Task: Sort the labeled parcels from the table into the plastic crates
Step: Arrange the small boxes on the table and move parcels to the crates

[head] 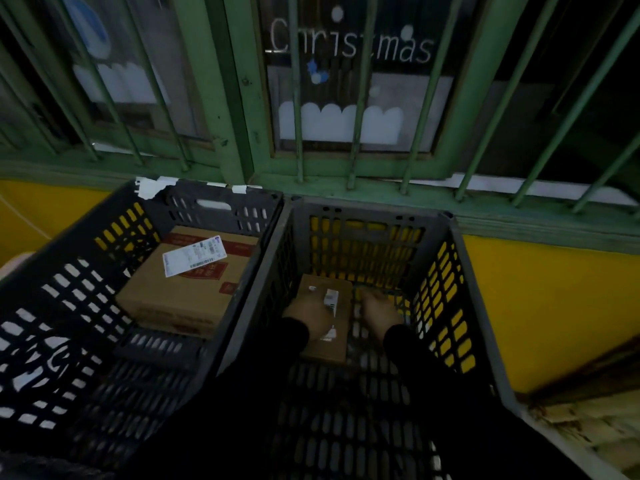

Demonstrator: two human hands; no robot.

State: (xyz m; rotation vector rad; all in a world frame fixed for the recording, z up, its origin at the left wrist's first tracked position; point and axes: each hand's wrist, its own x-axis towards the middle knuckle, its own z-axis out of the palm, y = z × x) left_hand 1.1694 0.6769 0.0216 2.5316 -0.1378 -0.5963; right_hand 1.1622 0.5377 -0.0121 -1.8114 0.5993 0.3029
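Note:
Two dark slotted plastic crates stand side by side below a barred window. The left crate holds a large brown cardboard parcel with a white shipping label on top. In the right crate lies a small brown labeled parcel on the crate floor. Both of my arms reach down into the right crate. My left hand holds the small parcel's left side. My right hand is just right of the parcel, fingers loosely bent, and whether it touches the box is unclear.
A green barred window frame and a yellow wall rise right behind the crates. A worn wooden edge shows at the lower right. The scene is dim.

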